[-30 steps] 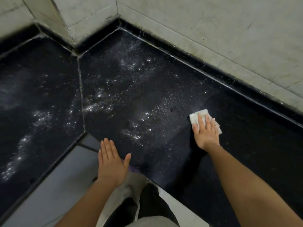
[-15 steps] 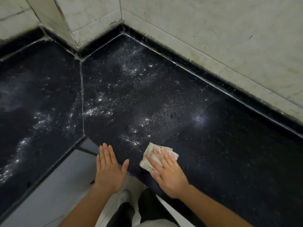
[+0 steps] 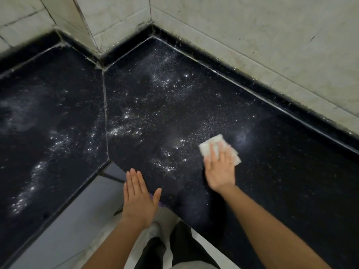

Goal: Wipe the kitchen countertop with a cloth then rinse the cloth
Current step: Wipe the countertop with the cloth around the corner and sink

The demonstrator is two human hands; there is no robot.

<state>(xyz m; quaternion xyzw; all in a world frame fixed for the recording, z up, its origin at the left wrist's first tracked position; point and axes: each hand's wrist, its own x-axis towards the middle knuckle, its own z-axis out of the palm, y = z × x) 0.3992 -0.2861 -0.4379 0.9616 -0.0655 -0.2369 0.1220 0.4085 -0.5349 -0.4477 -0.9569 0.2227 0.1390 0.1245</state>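
Note:
A black speckled countertop runs around an inner corner, dusted with white powder in patches across its middle and left part. My right hand lies flat on a folded white cloth, pressing it onto the counter right of the powder; only the cloth's far and right edges show past the fingers. At the counter's front edge my left hand rests flat, fingers together and thumb out, holding nothing.
Pale tiled walls rise behind the counter, with a protruding wall corner at the back. A grout seam splits the two slabs. Grey floor and my legs lie below the front edge.
My right hand slid the cloth from the right toward the front edge, then back out to the right and away from me. The left hand stayed put.

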